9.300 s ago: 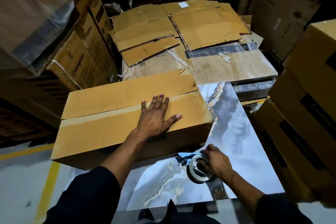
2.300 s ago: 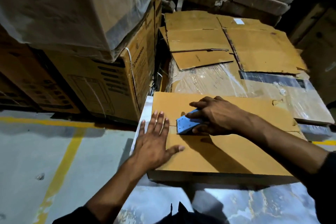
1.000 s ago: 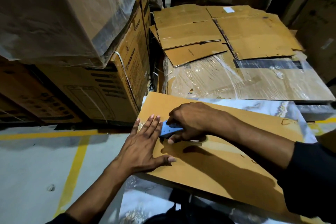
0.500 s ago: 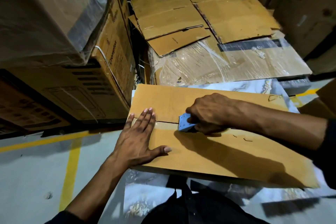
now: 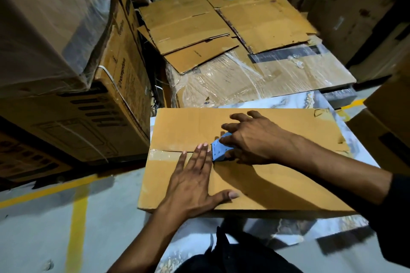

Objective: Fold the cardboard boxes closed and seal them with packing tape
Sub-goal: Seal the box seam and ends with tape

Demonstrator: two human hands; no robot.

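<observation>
A brown cardboard box (image 5: 277, 184) lies closed on a marble-patterned table, its two top flaps meeting along a centre seam. Clear tape (image 5: 164, 154) covers the left end of that seam. My left hand (image 5: 195, 179) lies flat on the near flap, fingers straight, fingertips on the taped seam. My right hand (image 5: 250, 137) grips a blue tape dispenser (image 5: 219, 147) pressed on the seam just right of my left fingertips. The tape roll itself is hidden under my right hand.
Flattened cardboard sheets (image 5: 221, 26) and a plastic-wrapped stack (image 5: 255, 75) lie behind the box. Tall stacked cartons (image 5: 88, 106) stand at the left, more cartons (image 5: 386, 117) at the right. The grey floor (image 5: 44, 228) with yellow lines is at the lower left.
My right hand has drawn the blue dispenser to the right along the seam, leaving tape at the left end. My left hand has slid right behind it, still flat on the box.
</observation>
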